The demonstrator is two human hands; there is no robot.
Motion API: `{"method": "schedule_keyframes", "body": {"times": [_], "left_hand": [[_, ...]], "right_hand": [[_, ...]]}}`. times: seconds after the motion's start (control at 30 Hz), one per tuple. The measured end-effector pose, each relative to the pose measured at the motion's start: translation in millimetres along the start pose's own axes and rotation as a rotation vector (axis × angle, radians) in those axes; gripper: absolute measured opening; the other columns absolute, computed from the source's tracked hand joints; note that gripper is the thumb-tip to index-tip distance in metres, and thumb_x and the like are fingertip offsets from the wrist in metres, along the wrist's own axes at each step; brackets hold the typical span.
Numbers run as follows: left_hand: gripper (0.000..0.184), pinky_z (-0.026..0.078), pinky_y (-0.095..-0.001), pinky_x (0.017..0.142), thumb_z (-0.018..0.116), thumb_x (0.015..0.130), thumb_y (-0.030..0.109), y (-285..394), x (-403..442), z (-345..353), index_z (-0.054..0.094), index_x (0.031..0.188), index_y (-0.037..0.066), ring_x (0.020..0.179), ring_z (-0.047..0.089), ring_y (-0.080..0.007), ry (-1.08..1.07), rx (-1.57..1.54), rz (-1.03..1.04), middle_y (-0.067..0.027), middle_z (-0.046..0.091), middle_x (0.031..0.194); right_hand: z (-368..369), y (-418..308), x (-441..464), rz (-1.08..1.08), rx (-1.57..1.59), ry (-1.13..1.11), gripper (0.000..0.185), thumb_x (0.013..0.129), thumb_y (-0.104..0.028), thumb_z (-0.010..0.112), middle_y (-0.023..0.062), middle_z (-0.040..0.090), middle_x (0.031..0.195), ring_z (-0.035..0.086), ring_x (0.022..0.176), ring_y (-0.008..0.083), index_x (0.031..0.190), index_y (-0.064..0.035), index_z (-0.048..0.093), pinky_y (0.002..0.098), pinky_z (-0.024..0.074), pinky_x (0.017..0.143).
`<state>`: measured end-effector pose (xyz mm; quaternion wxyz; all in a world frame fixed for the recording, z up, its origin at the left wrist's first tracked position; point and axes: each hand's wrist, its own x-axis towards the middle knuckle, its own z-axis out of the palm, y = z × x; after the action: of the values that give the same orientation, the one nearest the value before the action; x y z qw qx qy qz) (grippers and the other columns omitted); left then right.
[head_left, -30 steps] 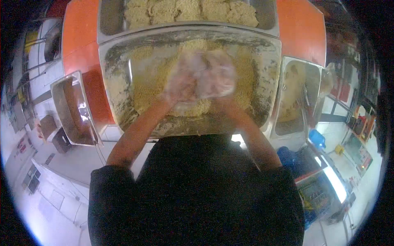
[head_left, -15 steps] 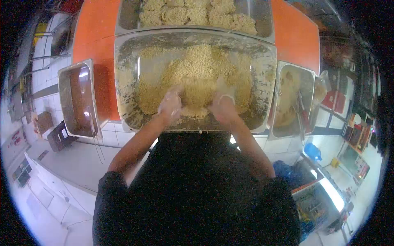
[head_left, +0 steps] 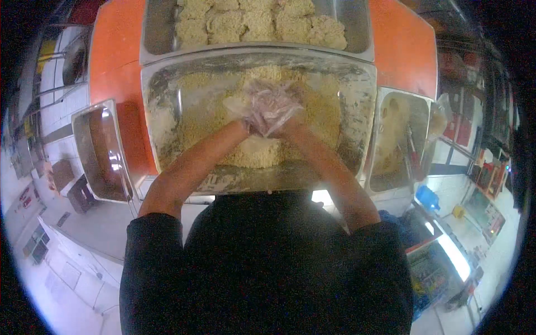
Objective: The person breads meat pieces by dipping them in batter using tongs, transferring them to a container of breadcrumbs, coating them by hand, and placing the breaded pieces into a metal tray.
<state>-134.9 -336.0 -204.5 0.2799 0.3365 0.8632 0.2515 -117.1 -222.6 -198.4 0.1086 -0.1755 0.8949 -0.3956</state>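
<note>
My left hand and my right hand are together over the middle of a metal pan, both in loose clear plastic gloves. They overlap, pressed down on a bed of pale yellow, crumb-like coating. The gloves' folds and blur hide how the fingers lie and whether anything is under them. Coating is heaped in front of and behind the hands, and whitish smears cover the pan's walls.
Behind stands another pan with several coated pieces in rows. A narrow pan of brownish contents is on the left. On the right, a pan holds pale powder and tongs. The counter is orange.
My hands were apart, low in the coating on either side of the pan's middle. They have come together and moved farther forward onto the heap, which now looks flatter.
</note>
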Motion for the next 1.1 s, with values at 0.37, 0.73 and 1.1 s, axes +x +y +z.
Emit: {"method": "schedule_keyframes", "body": {"times": [0.37, 0.73, 1.1], "left_hand": [[0.047, 0.042, -0.0364, 0.096, 0.049, 0.088, 0.024, -21, 11, 22, 0.041, 0.131, 0.007, 0.108, 0.052, -0.0268, -0.007, 0.012, -0.008, -0.0136, 0.052, 0.12], [0.053, 0.047, -0.0356, 0.089, 0.054, 0.086, 0.026, -2, -84, -56, 0.038, 0.134, 0.009, 0.104, 0.055, -0.0281, 0.232, -0.017, -0.41, -0.0157, 0.052, 0.12], [0.057, 0.024, -0.0447, 0.109, 0.047, 0.084, 0.014, -86, -90, 12, 0.033, 0.139, 0.01, 0.127, 0.039, -0.0254, 0.132, 0.022, -0.232, -0.0141, 0.041, 0.138]], "right_hand": [[10, 30, 20, -0.048, -0.19, -0.158, 0.05, 0.081, -0.028, 0.061, 0.0097, 0.054, 0.12, 0.052, 0.107, 0.0275, 0.126, -0.0096, 0.048, 0.043, 0.0424, 0.092], [1, 63, -73, 0.023, 0.138, 0.555, 0.055, 0.078, -0.027, 0.062, 0.0177, 0.058, 0.113, 0.058, 0.097, 0.0344, 0.127, -0.0064, 0.046, 0.0462, 0.0459, 0.085], [4, 89, -66, 0.095, -0.306, -0.371, 0.06, 0.077, -0.007, 0.058, 0.0188, 0.051, 0.126, 0.056, 0.103, 0.0306, 0.134, -0.0054, 0.039, 0.0361, 0.0436, 0.092]]}}
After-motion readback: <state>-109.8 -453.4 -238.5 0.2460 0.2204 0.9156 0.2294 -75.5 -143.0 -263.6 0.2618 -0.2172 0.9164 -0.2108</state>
